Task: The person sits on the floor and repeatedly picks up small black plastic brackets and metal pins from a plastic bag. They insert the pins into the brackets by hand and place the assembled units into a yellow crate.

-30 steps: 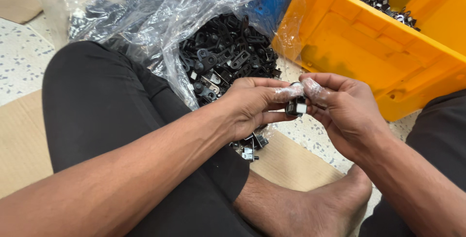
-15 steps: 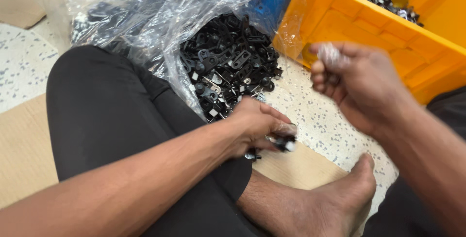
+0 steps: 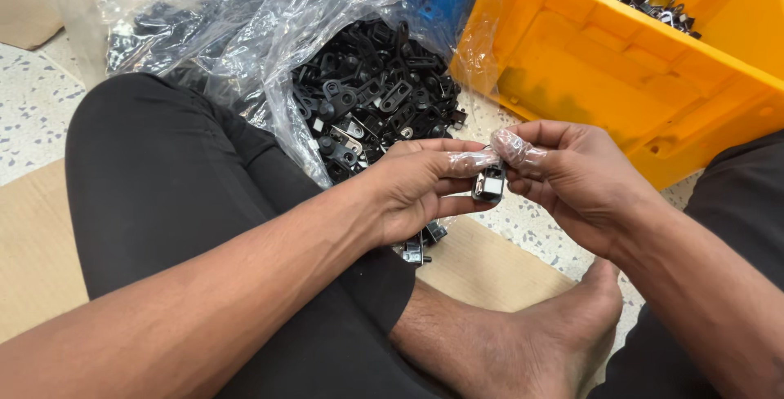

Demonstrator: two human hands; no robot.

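Both hands meet over the lap: left hand [image 3: 416,191] and right hand [image 3: 572,178] pinch one small black clip [image 3: 488,184] between plastic-covered fingertips [image 3: 516,147], held up close, seemingly for fitting its pieces. Left and far, an open clear bag [image 3: 269,48] spills loose black parts [image 3: 376,97] within reach; far right sits an orange bin [image 3: 645,80].

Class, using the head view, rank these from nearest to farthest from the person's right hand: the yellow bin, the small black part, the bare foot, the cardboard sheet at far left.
From the right hand:
1. Small black part, at its fingertips.
2. Yellow bin, just above.
3. Bare foot, below.
4. Cardboard sheet, far left.
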